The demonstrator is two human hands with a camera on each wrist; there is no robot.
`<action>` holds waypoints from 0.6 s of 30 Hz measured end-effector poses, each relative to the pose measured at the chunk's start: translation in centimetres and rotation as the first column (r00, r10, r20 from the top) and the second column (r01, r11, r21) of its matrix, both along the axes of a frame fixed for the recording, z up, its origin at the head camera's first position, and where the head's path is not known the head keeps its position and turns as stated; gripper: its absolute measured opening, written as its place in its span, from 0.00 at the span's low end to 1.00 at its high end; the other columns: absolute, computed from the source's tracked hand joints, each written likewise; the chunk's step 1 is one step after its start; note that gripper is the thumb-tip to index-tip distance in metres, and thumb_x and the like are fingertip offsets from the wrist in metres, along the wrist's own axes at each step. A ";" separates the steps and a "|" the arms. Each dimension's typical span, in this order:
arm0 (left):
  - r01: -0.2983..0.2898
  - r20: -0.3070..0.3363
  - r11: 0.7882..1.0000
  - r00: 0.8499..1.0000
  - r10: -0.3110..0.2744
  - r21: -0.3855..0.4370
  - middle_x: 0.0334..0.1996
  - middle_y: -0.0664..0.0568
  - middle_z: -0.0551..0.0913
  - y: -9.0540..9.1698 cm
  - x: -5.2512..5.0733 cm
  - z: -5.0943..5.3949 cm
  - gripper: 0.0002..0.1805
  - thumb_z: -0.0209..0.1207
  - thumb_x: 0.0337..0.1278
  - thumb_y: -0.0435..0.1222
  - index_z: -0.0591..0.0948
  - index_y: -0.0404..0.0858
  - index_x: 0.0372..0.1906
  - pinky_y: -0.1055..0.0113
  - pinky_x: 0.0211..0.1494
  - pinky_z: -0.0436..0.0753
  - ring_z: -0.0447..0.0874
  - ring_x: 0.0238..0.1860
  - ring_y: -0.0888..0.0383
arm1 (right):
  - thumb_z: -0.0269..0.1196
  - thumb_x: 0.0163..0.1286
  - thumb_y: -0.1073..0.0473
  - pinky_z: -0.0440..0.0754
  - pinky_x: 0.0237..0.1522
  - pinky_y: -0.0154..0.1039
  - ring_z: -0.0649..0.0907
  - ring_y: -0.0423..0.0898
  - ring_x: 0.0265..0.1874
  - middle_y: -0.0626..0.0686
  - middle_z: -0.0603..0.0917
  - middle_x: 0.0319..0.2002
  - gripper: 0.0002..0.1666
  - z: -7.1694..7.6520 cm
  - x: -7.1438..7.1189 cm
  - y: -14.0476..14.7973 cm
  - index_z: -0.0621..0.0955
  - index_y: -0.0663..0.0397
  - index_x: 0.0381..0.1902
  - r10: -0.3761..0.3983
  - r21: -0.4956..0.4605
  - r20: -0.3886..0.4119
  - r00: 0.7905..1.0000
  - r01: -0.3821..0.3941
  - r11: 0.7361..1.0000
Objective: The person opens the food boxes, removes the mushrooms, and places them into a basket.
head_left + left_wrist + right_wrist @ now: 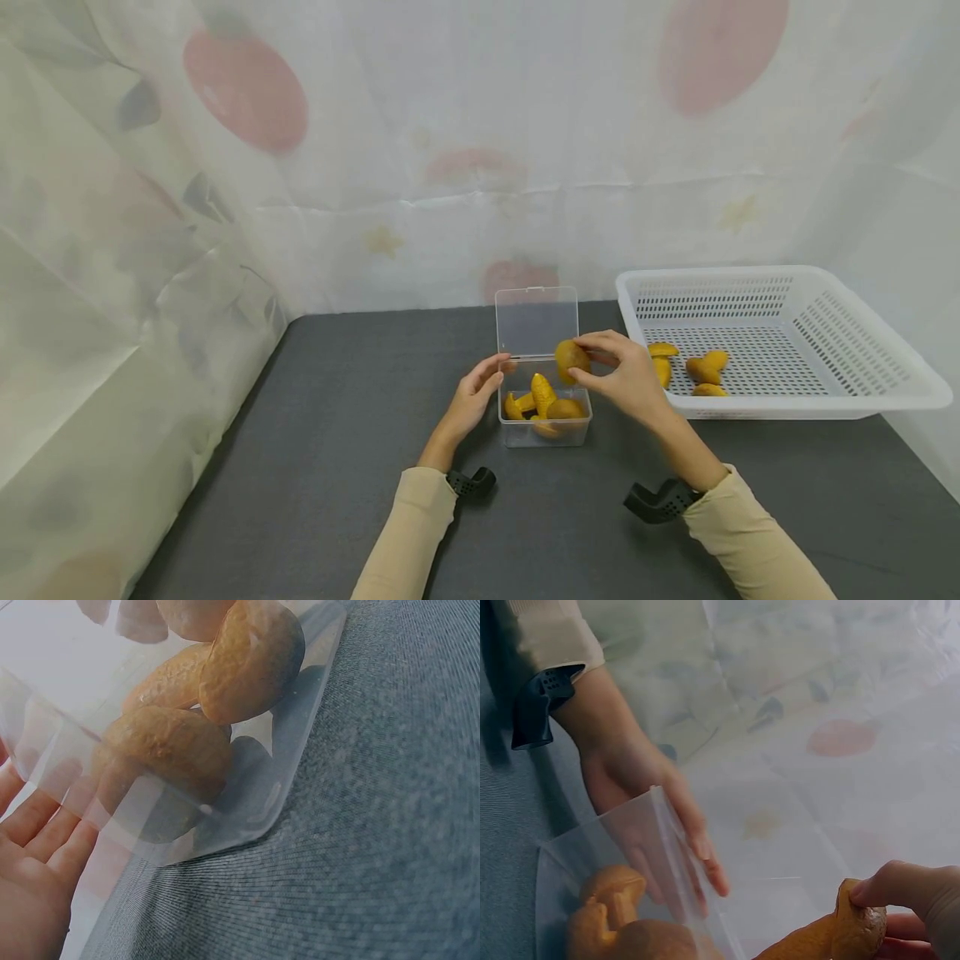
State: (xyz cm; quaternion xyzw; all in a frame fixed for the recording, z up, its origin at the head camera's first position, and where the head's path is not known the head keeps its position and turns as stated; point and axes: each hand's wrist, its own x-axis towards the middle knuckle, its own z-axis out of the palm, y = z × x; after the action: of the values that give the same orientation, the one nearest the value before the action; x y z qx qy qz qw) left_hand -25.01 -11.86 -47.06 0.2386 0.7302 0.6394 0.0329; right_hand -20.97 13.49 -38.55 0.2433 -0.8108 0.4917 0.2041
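My right hand [628, 377] pinches a yellow-brown mushroom [572, 360] between thumb and fingers, above the back right of a clear plastic box [525, 435]. In the right wrist view the held mushroom [859, 930] shows a cap and a stem. The box's hinged lid [537, 321] stands raised at the back. Several mushrooms [542, 396] lie inside, seen through the wall in the left wrist view. Along the box's left side rests my left hand [471, 400], its fingers [73, 851] nearly straight against the plastic.
A white perforated basket [780, 407] stands to the right, with several mushrooms [705, 365] at its left end. Dark grey cloth covers the table [337, 467]. A printed curtain [420, 150] hangs behind and along the left.
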 end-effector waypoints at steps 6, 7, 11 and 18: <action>-0.002 -0.003 1.000 1.000 0.002 -0.002 0.64 0.32 0.72 0.0 0.1 0.1 0.23 0.43 0.75 0.36 0.65 0.32 0.69 0.44 0.74 0.64 0.69 0.68 0.38 | 0.70 0.50 0.76 0.78 0.47 0.15 0.77 0.17 0.45 0.67 0.83 0.44 0.24 0.7 0.2 0.8 0.82 0.72 0.47 -0.005 -0.055 -0.026 1.000 0.004 0.998; -0.003 -0.004 1.000 1.000 0.003 -0.001 0.64 0.32 0.72 0.0 0.1 0.1 0.23 0.43 0.75 0.36 0.65 0.32 0.69 0.44 0.74 0.64 0.69 0.68 0.38 | 0.70 0.50 0.77 0.78 0.47 0.15 0.76 0.17 0.45 0.68 0.83 0.44 0.24 0.8 0.3 0.9 0.82 0.72 0.47 -0.011 -0.058 -0.030 1.000 0.009 0.998; -0.005 -0.015 1.000 1.000 0.005 -0.001 0.64 0.32 0.73 0.0 0.1 0.3 0.23 0.43 0.75 0.35 0.65 0.31 0.69 0.44 0.74 0.64 0.69 0.67 0.38 | 0.70 0.51 0.77 0.77 0.48 0.15 0.76 0.17 0.45 0.69 0.83 0.45 0.23 1.4 0.5 1.5 0.82 0.72 0.48 -0.028 -0.058 -0.017 0.999 0.027 0.998; -0.002 -0.020 1.000 1.000 0.002 -0.007 0.64 0.32 0.73 0.0 0.1 0.1 0.23 0.43 0.75 0.36 0.65 0.32 0.69 0.44 0.74 0.64 0.69 0.68 0.38 | 0.68 0.52 0.77 0.76 0.47 0.13 0.75 0.15 0.45 0.70 0.82 0.46 0.23 2.3 0.9 2.6 0.81 0.73 0.49 -0.079 -0.044 -0.004 0.997 0.078 0.996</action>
State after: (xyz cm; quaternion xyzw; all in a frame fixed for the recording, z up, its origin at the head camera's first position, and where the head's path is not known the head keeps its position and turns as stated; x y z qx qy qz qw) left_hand -24.91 -11.89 -46.96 0.2440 0.7331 0.6343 0.0258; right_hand -20.07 16.12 -36.24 0.2082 -0.8082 0.5001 0.2309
